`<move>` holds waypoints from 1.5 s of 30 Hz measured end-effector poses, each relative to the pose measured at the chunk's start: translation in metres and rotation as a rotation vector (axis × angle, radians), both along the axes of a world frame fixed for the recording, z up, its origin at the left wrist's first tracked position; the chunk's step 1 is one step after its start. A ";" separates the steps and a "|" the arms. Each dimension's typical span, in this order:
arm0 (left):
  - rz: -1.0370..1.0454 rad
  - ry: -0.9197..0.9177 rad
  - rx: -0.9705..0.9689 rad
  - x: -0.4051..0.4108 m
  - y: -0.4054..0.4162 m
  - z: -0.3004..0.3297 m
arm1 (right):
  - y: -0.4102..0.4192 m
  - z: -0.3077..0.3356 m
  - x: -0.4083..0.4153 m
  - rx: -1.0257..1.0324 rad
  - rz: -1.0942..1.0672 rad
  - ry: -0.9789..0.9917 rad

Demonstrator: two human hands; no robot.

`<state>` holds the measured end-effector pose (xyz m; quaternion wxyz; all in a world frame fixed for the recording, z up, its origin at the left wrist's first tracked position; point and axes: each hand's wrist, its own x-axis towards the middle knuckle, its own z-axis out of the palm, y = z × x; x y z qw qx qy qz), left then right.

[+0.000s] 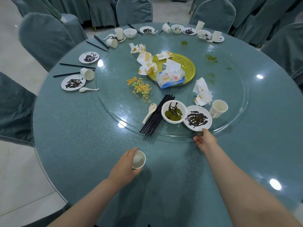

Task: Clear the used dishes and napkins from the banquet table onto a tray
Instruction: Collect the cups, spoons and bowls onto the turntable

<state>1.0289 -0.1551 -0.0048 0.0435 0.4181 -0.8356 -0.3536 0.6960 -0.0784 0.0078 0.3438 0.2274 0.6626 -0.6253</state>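
My left hand [124, 166] holds a white paper cup [138, 160] above the near part of the round table. My right hand [205, 140] rests at the glass turntable's [114, 102] near rim, fingertips touching a white plate [197, 118] smeared with dark sauce. Beside that plate stand a white bowl [174, 111] with green and dark sauce, a bundle of black chopsticks [156, 114], a white spoon [149, 113] and another paper cup [218, 108]. Crumpled stained napkins [202, 93] lie behind them. More napkins [146, 60] lie by a gold tray [188, 63].
A tissue pack [170, 77] sits on the gold tray. Spilled noodles [140, 88] lie on the glass. Dirty plates, cups, bowls, spoons and chopsticks ring the table's left and far edges, such as a plate [73, 82] and tipped cup [87, 73]. Covered chairs [44, 35] surround the table.
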 end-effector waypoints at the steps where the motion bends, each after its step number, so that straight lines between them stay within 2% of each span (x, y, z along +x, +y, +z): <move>1: -0.003 -0.005 0.001 0.000 -0.001 0.000 | -0.001 0.001 0.003 0.013 0.003 0.004; 4: -0.009 -0.019 0.016 0.002 -0.004 0.000 | -0.002 -0.002 0.014 0.014 0.030 0.003; 13: 0.011 -0.006 0.064 -0.002 -0.010 0.015 | -0.004 -0.020 0.050 -0.156 0.166 -0.128; 23: 0.050 0.069 0.078 -0.031 -0.026 0.050 | -0.005 -0.018 0.031 0.022 0.083 0.082; 28: 0.008 0.127 0.052 -0.052 -0.040 0.061 | -0.003 -0.029 0.030 0.300 0.300 0.257; 32: -0.024 0.132 -0.012 -0.065 -0.051 0.070 | -0.010 -0.032 0.031 0.276 0.419 0.162; 39: -0.029 0.157 -0.044 -0.090 -0.073 0.080 | -0.022 -0.023 0.049 0.126 0.437 -0.002; 45: -0.054 0.195 -0.058 -0.120 -0.093 0.095 | -0.026 -0.020 0.059 0.128 0.485 -0.035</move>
